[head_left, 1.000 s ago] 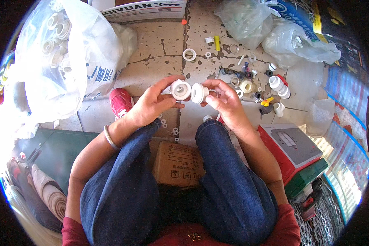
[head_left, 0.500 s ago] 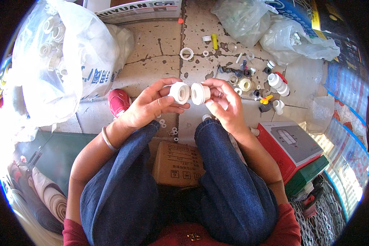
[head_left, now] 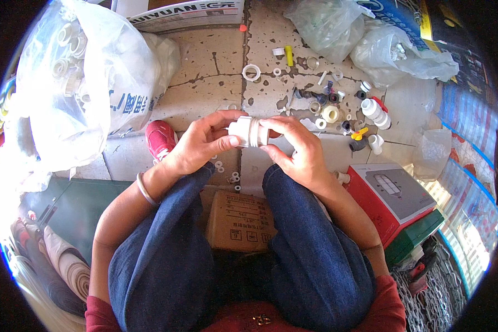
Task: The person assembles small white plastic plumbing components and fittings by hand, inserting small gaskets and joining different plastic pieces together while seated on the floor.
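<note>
A big clear bag (head_left: 74, 83) stuffed with white rings fills the upper left of the floor (head_left: 205, 61), and two smaller bags (head_left: 365, 33) lie at the top right. A red and grey box (head_left: 395, 196) sits by the right knee, and a brown carton (head_left: 240, 221) rests between the jeans-clad legs. Loose parts (head_left: 337, 110), white, grey and black with one yellow-handled valve, lie scattered on the tiles beyond the hands.

The left hand (head_left: 202, 144) and right hand (head_left: 296, 146) meet above the knees, both closed on a white fitting (head_left: 248, 133) held level between them. The left fingers wrap one end, thumb on top; the right fingertips pinch the other end.

This looks like two halves being joined. To do it well, the halves should be kept on one straight axis, so any thread catches cleanly rather than crossing. One hand is best held fixed as an anchor while the other turns in short bites. If it binds early, back off and start again rather than forcing it.

The fitting is short, round and plain white plastic. It has a ridged collar around its middle and a narrower stub poking out on the left side. The seam between its halves is mostly hidden by fingers.
</note>
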`<action>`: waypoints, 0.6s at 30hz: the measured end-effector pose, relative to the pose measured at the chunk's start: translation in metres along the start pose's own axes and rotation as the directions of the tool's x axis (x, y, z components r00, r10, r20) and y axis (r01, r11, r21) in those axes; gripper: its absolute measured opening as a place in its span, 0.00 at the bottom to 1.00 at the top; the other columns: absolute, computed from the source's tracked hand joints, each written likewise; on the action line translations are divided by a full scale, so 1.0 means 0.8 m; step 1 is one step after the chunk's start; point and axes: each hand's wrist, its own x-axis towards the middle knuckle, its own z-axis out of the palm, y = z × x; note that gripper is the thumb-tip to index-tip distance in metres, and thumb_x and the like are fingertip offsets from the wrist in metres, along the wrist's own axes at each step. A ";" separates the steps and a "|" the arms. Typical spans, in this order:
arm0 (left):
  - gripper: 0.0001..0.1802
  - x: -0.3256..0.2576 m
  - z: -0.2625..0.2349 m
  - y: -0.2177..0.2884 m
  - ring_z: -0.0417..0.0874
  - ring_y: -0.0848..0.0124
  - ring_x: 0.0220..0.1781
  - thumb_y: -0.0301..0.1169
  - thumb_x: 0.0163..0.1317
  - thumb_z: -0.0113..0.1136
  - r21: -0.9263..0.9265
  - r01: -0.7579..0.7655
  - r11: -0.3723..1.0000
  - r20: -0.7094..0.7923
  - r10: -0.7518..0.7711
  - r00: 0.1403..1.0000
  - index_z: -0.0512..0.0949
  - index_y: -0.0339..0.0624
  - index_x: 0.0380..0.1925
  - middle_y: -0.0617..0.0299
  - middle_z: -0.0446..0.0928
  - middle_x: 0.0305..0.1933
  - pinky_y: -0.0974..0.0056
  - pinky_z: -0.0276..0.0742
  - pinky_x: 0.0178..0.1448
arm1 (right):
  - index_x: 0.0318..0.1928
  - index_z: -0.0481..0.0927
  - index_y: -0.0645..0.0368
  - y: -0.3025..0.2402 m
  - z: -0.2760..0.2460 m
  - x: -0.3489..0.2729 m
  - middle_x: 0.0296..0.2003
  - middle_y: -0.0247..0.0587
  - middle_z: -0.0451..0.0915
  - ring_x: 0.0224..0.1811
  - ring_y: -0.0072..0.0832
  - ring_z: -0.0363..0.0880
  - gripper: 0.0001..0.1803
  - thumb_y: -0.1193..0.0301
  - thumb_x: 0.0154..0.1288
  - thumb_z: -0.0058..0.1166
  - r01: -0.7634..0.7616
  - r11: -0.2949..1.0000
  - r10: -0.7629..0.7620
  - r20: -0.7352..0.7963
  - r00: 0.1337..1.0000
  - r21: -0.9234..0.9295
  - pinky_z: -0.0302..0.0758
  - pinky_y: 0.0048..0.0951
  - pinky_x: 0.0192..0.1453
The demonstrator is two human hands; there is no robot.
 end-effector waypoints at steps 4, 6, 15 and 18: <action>0.26 -0.001 0.006 0.010 0.72 0.70 0.56 0.25 0.61 0.57 0.030 0.015 0.999 -0.018 -0.014 1.000 0.62 0.35 0.59 0.57 0.70 0.53 0.66 0.70 0.58 | 0.49 0.73 0.61 0.000 0.004 -0.005 0.40 0.45 0.78 0.39 0.33 0.81 0.24 0.78 0.48 0.63 -0.166 0.974 0.163 0.031 0.986 0.154 0.76 0.30 0.44; 0.26 -0.002 0.006 0.009 0.72 0.70 0.56 0.24 0.61 0.57 0.039 0.011 0.999 -0.028 -0.010 1.000 0.62 0.35 0.58 0.57 0.70 0.53 0.66 0.71 0.58 | 0.49 0.73 0.61 0.000 0.005 -0.004 0.40 0.45 0.78 0.38 0.32 0.81 0.24 0.77 0.49 0.63 -0.149 0.978 0.147 0.025 0.989 0.144 0.76 0.29 0.44; 0.27 -0.004 -0.015 -0.005 0.73 0.68 0.55 0.27 0.60 0.57 0.070 0.018 0.997 -0.072 -0.013 0.997 0.61 0.35 0.59 0.55 0.71 0.54 0.63 0.70 0.59 | 0.46 0.74 0.62 0.028 0.014 -0.008 0.36 0.44 0.80 0.33 0.29 0.81 0.19 0.76 0.52 0.62 -0.281 0.940 0.288 -0.008 0.958 0.195 0.77 0.27 0.39; 0.27 -0.004 -0.035 -0.012 0.71 0.58 0.59 0.32 0.62 0.51 -0.265 -0.032 0.964 -0.182 -0.017 0.983 0.59 0.35 0.59 0.50 0.69 0.56 0.54 0.67 0.64 | 0.45 0.73 0.59 0.093 0.018 -0.022 0.36 0.42 0.78 0.33 0.30 0.80 0.19 0.75 0.51 0.61 -0.346 0.936 0.331 -0.182 0.926 -0.059 0.77 0.28 0.37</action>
